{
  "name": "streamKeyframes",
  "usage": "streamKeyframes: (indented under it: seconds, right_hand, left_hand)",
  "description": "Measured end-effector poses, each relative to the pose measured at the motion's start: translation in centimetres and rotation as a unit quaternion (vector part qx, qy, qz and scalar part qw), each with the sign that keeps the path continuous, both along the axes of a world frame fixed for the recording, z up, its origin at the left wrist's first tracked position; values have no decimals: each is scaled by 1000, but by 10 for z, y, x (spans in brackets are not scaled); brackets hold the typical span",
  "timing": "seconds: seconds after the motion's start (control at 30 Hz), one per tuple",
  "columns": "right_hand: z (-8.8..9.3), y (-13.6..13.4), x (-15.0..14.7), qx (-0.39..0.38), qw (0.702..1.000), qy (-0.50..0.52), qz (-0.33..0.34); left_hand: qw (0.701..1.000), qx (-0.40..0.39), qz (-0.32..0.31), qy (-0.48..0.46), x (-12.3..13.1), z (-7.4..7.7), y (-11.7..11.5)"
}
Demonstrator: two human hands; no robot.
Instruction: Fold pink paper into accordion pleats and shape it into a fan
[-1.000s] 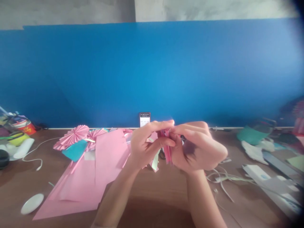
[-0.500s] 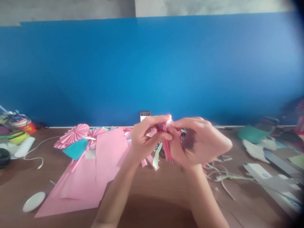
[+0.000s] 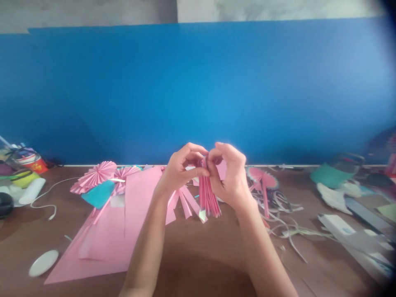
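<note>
Both my hands meet above the middle of the brown table [image 3: 198, 264]. My left hand [image 3: 179, 171] and my right hand [image 3: 229, 177] pinch the upper end of a pleated pink paper bundle [image 3: 208, 197], which hangs down between them with its lower end fanning out just over the tabletop. Fingers of each hand are closed on the folds. Loose folded pink strips [image 3: 185, 202] lie right under my left hand.
Large pink paper sheets [image 3: 123, 231] lie left of centre, with finished pink paper fans [image 3: 97, 175] and a teal piece [image 3: 99, 194] behind them. Another pink fan on a stick [image 3: 262, 181] and white paper scraps [image 3: 291, 231] lie right. A white disc [image 3: 43, 262] sits front left. A blue board [image 3: 198, 90] backs the table.
My hands rose slightly and moved away from me, the right hand turning more upright. The pleated bundle now hangs longer and in plain view; the phone behind is hidden, the pink fan at right uncovered.
</note>
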State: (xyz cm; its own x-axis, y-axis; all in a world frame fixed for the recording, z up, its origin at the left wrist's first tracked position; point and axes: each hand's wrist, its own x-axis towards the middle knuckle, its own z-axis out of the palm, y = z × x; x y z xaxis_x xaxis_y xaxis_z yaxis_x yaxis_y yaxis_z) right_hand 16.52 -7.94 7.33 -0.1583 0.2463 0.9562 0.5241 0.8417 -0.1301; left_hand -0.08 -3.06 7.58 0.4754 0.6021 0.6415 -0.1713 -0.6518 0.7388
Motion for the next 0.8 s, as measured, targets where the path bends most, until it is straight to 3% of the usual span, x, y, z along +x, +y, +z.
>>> streamKeyframes:
  seconds: [0.4,0.53,0.8]
  right_hand:
    - [-9,20,-6,-52,998,-30,-18]
    - [-16,26,-2,-77,997,-18,-21]
    - [-25,33,-1,-161,985,32,52]
  left_hand:
    - [988,-114,-108,-5,-3,-21,37]
    - [984,-144,-100,-11,-4,-25,44]
    - [984,-166,-71,-3,-7,-24,43]
